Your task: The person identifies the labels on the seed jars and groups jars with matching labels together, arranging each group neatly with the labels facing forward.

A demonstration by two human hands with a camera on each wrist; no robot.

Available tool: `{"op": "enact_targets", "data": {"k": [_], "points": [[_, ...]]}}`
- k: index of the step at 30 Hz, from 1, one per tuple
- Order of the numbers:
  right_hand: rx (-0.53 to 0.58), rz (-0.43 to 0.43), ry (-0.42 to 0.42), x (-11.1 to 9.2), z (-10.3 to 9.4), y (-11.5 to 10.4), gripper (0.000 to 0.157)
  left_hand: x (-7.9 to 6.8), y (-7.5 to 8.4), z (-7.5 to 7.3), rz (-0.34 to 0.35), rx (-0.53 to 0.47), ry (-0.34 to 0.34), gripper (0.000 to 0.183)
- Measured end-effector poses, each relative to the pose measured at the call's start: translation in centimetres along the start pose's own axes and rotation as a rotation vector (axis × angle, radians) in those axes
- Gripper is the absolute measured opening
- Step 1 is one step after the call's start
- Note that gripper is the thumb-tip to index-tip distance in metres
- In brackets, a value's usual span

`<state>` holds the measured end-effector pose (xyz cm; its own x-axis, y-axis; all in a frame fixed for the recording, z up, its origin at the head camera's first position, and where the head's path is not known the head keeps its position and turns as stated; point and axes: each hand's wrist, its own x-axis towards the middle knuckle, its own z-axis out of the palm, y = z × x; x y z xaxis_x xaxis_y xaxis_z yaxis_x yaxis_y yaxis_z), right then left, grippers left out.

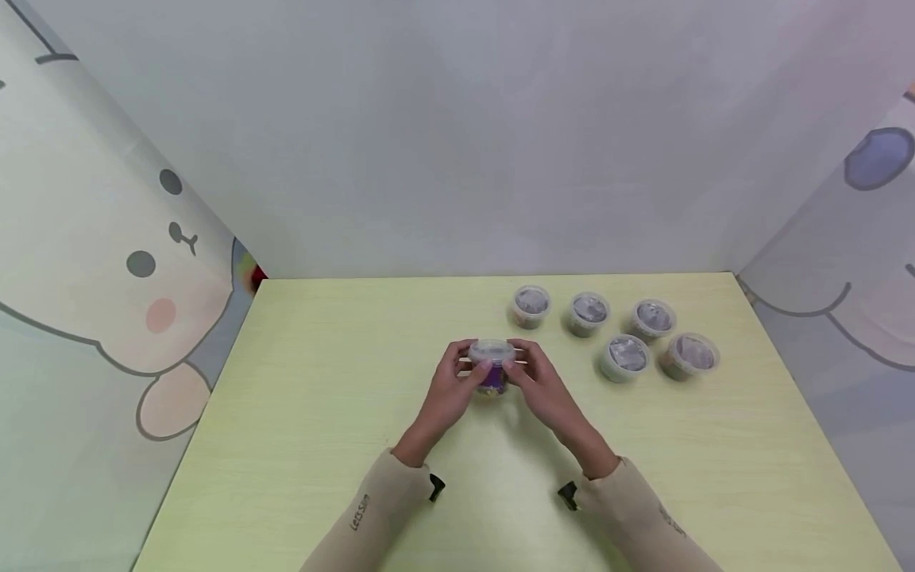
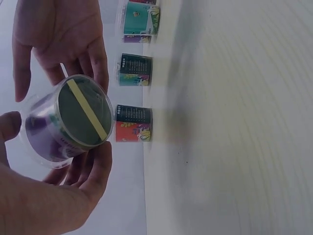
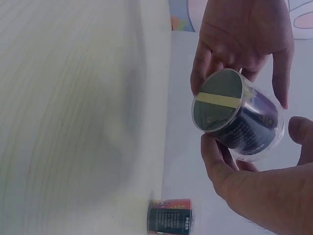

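Both hands hold a small clear plastic tub (image 1: 492, 381) with a purple label and a see-through lid, lifted above the pale table. The left hand (image 1: 450, 389) grips it from the left, the right hand (image 1: 539, 389) from the right, thumbs on the near side. In the left wrist view the tub's underside (image 2: 84, 112) looks dark green with a yellow strip across it. Tilted in the right wrist view, the tub (image 3: 249, 122) shows a dark label panel with fine print. What the tub contains cannot be made out.
Several similar lidded tubs stand at the back right of the table (image 1: 322, 397), among them one tub (image 1: 531, 307) nearest the hands' far side and another tub (image 1: 689, 355) farthest right. White curtains with cartoon figures (image 1: 157, 262) enclose the back and sides.
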<state>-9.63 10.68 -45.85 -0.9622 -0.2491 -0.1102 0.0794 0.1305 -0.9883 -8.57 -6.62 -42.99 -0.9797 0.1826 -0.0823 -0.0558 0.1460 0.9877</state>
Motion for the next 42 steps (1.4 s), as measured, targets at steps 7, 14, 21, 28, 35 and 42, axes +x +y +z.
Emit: {"op": "enact_targets", "data": {"k": [7, 14, 21, 28, 35, 42], "points": [[-0.078, 0.017, 0.035, 0.14, 0.18, 0.04, 0.047, -0.16, 0.12, 0.35, 0.012, 0.029, 0.019, 0.051], [0.001, 0.042, -0.013, 0.06, -0.11, -0.15, 0.043, -0.25, 0.21, 0.23, -0.015, 0.0, 0.01, 0.043], [0.092, 0.067, -0.05, -0.21, -0.36, -0.5, 0.046, -0.21, 0.23, -0.08, -0.057, -0.046, -0.006, 0.04], [0.142, 0.081, -0.073, -0.35, -0.18, -0.38, 0.05, -0.39, 0.33, -0.2, -0.074, -0.051, -0.061, 0.046], [0.13, 0.069, -0.039, -0.39, 0.08, -0.29, 0.047, -0.65, 0.41, -0.1, -0.06, -0.042, -0.03, 0.047], [0.075, 0.029, -0.003, -0.59, 0.43, -0.41, 0.047, -0.87, 0.4, 0.11, -0.033, -0.015, 0.057, 0.048]]}}
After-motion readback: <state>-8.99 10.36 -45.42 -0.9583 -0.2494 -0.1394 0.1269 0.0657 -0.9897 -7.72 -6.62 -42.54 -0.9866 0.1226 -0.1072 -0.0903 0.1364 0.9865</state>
